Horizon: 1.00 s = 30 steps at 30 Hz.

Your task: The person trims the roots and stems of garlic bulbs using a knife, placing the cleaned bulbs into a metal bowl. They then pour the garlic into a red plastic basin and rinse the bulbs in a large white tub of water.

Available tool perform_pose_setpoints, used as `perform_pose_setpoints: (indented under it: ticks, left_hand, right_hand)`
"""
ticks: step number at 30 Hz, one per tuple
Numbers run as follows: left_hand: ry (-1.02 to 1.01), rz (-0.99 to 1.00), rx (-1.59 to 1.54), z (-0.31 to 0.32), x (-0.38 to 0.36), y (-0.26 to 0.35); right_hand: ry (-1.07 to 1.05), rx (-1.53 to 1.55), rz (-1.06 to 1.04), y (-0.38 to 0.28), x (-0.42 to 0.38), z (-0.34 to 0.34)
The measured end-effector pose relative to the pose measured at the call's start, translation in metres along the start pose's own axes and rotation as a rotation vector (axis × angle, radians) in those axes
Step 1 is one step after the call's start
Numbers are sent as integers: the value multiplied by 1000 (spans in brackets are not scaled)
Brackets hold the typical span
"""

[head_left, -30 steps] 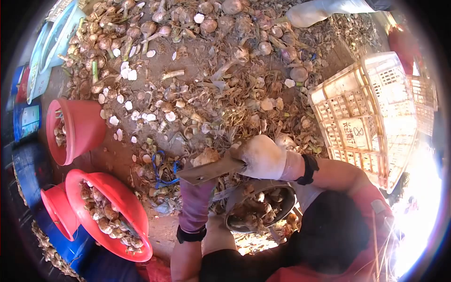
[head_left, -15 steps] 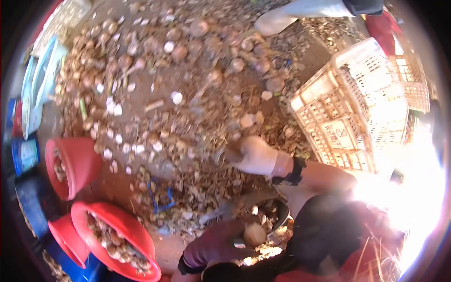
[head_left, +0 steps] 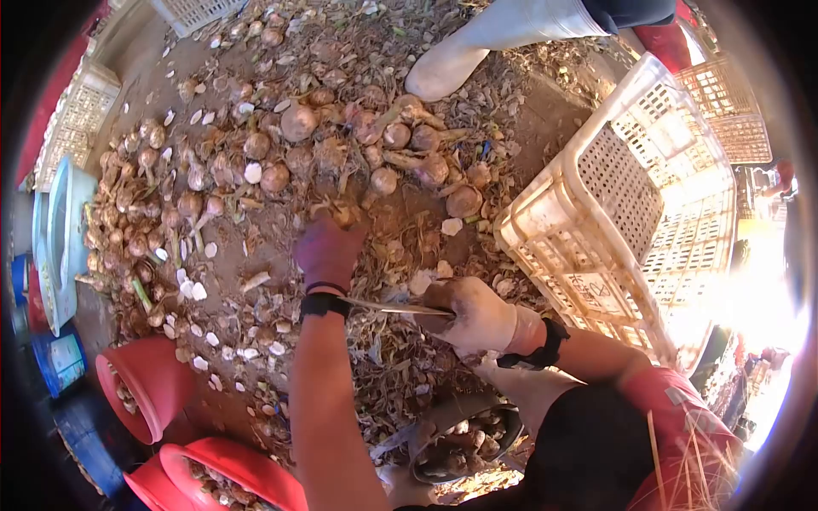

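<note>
My left hand (head_left: 331, 247), in a purple glove, reaches out over the pile; its fingers are around a brownish bulb (head_left: 341, 213) at the front of the heap. In a pale glove, my right hand (head_left: 473, 313) is closed on the handle of a knife (head_left: 383, 307), whose thin blade points left toward my left wrist. Bulbs (head_left: 298, 122) with dry stems lie spread over the soil beyond my hands. Below my right hand stands a dark bucket (head_left: 420, 443) holding trimmed bulbs.
A white plastic crate (head_left: 588, 281) stands at the right. Red buckets (head_left: 158, 383) line the lower left, near blue containers (head_left: 60, 362) and a light blue basin (head_left: 72, 243). Another person's white boot (head_left: 452, 64) rests at the top.
My left hand has moved from the dark bucket up and left to the bulb pile. My right hand has shifted slightly, and its knife now shows clearly. The white boot has shifted left in view.
</note>
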<state>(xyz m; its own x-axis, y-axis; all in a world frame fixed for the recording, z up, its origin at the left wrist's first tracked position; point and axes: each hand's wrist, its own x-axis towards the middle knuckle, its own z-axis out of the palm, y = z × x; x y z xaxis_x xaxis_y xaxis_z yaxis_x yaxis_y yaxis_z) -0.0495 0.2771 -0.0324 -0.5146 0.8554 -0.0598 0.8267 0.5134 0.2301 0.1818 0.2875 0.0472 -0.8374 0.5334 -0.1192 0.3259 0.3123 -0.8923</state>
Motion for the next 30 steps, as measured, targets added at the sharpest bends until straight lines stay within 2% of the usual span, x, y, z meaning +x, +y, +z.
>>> perform_pose_setpoints:
  ticks: [2,3,5,6,8,10,12,13,15,16,17,19,20,21,23,24,26,27,29,30]
  left_hand:
    - [-233,-231,-223,0,2,1]
    - [-235,-228,-220,-2,-2,0]
    - [-180,-161,-614,-16,-24,-9]
    - [-244,-243,-863,-37,-36,-3]
    - [-251,-196,-780,-53,-66,-14]
    - [-253,-161,-700,-72,-100,-24]
    - [-287,-368,-1313,-91,-135,-26]
    - [-277,-390,-1309,-92,-146,-25]
    - [-316,-43,-1603,-93,-166,-24]
    - [-366,-82,-1346,-88,-182,-30]
    - [-360,-96,-1345,-89,-191,-32]
    - [-382,-404,-1536,-98,-202,-30]
    - [-404,-469,-1515,-112,-207,-29]
    - [-394,-472,-1521,-104,-217,-37]
    - [-320,-362,-1899,-79,-236,-58]
    - [-316,-365,-1905,-84,-239,-55]
    - [-300,-528,-1792,-104,-244,-48]
    - [-296,-530,-1792,-108,-246,-49]
    - [-251,-286,-1273,-113,-252,-52]
    - [-247,-294,-1270,-113,-255,-52]
  right_hand:
    - [30,7,77,-7,5,-13]
    - [56,19,161,-9,6,-17]
    - [74,34,214,5,7,-13]
    - [101,59,258,11,9,-10]
    - [115,53,319,5,15,-7]
    - [44,0,258,6,17,1]
    - [-48,-89,100,0,12,15]
    - [-68,-80,96,-9,10,20]
    - [-380,-290,-7,-29,6,29]
    - [-414,-262,-66,-27,1,40]
    - [-426,-257,-70,-30,-2,46]
    - [-436,-247,-88,-39,-6,50]
    - [-444,-251,-90,-46,-8,50]
    - [-392,-240,-96,-54,-9,49]
    - [-287,-219,-110,-65,-11,49]
    - [-268,-274,-126,-62,-10,48]
    - [-307,-320,-136,-62,-10,48]
    - [-338,-361,-144,-63,-10,50]
    - [-332,-350,-194,-66,-13,61]
    - [-335,-375,-234,-68,-13,67]
